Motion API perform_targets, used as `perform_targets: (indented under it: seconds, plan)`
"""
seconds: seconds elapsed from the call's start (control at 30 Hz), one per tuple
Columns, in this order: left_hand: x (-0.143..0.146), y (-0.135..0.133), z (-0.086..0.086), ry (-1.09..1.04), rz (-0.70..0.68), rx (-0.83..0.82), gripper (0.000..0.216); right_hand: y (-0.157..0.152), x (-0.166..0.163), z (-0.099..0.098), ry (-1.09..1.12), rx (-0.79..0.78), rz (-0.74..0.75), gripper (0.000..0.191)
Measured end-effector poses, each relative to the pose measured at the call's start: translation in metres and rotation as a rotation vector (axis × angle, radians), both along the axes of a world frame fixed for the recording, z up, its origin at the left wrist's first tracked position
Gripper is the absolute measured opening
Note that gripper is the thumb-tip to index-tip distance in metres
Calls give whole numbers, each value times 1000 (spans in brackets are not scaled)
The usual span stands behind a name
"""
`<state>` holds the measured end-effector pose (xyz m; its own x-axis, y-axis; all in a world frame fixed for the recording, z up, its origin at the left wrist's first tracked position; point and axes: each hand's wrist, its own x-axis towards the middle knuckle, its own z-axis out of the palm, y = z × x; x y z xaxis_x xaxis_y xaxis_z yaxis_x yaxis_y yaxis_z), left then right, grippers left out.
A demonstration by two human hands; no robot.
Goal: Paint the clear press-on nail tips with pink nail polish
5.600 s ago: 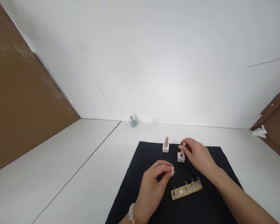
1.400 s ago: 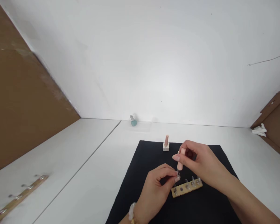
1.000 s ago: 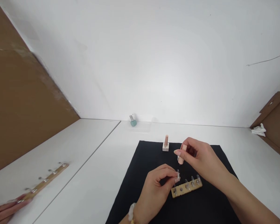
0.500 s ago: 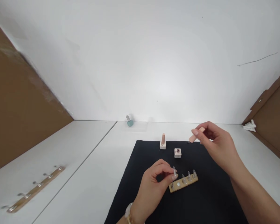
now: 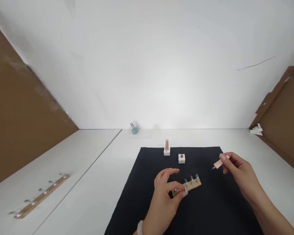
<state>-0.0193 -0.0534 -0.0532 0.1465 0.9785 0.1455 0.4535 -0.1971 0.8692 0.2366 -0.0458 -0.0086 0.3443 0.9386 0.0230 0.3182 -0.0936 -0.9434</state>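
Note:
Between thumb and forefinger, my left hand (image 5: 165, 195) pinches a clear nail tip (image 5: 186, 189) just in front of a wooden nail display strip (image 5: 192, 186). Several other clear nail tips stand upright along that strip, whose left part is partly hidden by my fingers. Off to the right, my right hand (image 5: 238, 171) grips a pink nail polish brush cap (image 5: 221, 162), its dark brush pointing down and left above the black mat. The uncapped white polish bottle (image 5: 181, 159) stands behind the strip. Beside it is a capped bottle with a pink cap (image 5: 167, 148).
A black mat (image 5: 210, 209) covers part of the white table. A teal nail polish bottle (image 5: 134, 130) lies tilted near the back wall. Another wooden strip with several metal-based stands (image 5: 42, 195) lies at the left. White crumpled tissue (image 5: 257, 130) sits in the back right corner.
My right hand has moved down and to the right with the brush cap. My left hand, still pinching the nail tip, has come lower and turned, covering more of the strip. The view has shifted slightly.

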Motion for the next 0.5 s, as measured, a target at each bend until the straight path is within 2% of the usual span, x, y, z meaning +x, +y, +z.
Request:
perform_targets:
  seconds: [0.17,0.5]
  plan:
    - [0,1,-9,127,14,-16,27,-1,7,-11,65,3,5,53]
    - [1,5,-10,152,47,-104,25,-2,5,-7,86,-28,-8,54]
